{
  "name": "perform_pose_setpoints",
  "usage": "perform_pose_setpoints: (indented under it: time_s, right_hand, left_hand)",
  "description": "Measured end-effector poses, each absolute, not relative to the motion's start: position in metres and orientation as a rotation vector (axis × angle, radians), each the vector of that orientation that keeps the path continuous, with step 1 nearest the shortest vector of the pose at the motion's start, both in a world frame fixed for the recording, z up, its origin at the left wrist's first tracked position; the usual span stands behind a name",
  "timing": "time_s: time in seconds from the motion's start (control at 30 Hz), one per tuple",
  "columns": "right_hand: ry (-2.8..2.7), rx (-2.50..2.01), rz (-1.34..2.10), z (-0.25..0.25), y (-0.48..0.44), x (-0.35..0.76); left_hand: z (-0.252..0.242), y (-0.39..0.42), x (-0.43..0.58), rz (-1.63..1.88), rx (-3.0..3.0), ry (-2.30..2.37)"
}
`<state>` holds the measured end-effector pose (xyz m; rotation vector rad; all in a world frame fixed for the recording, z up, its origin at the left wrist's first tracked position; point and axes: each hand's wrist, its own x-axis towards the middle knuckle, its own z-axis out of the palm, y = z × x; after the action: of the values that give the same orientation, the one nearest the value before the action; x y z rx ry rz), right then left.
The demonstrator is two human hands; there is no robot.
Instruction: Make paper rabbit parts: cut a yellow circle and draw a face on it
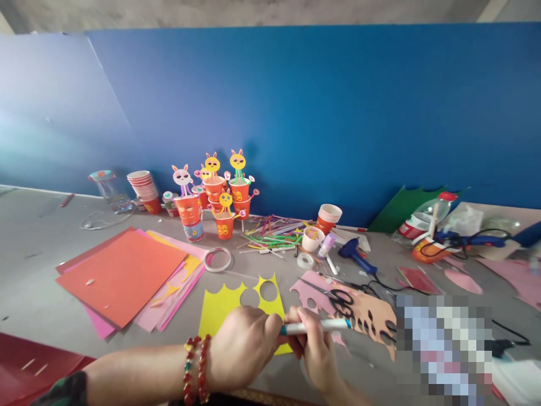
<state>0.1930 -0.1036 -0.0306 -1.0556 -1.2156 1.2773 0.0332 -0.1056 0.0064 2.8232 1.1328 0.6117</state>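
Observation:
A white marker pen (pixel 336 325) with teal ends lies level between my two hands, above the near edge of the table. My left hand (pixel 247 344), wearing bead bracelets (pixel 203 366), is closed around the pen's left end, which its fingers partly hide. The fingers and thumb of my right hand (pixel 315 352) pinch the barrel close to its middle. Just beyond and partly under my left hand is a sheet of yellow paper (pixel 215 310) with round holes and scalloped cut edges. Pink paper scraps (pixel 313 287) and black-handled scissors (pixel 340 300) lie beyond my right hand.
Coloured paper sheets (pixel 122 270) are stacked at the left. Decorated paper cups (pixel 224 225) stand toward the blue wall, beside thin coloured sticks (pixel 279 234). A tape roll (pixel 217 259), a blue glue gun (pixel 357 256) with its cord, and a bottle (pixel 426 217) are also there.

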Motion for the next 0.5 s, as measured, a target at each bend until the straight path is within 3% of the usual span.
perform_pose_setpoints:
  time_s: [0.17,0.33,0.5]
  right_hand:
    - [-1.331,-1.162,1.372,-0.027,-0.096,0.201]
    - [-1.64,-1.1,1.6,-0.029,-0.107,0.218]
    - [-1.925,-1.297,1.14,-0.034,-0.104,0.256]
  left_hand:
    - [0.006,-0.082,0.032,0.39,2.844,1.202]
    - [0.001,-0.035,0.005,0.471,2.818,1.408]
    - [-0.018,0.001,-0.027,0.415,2.844,1.497]
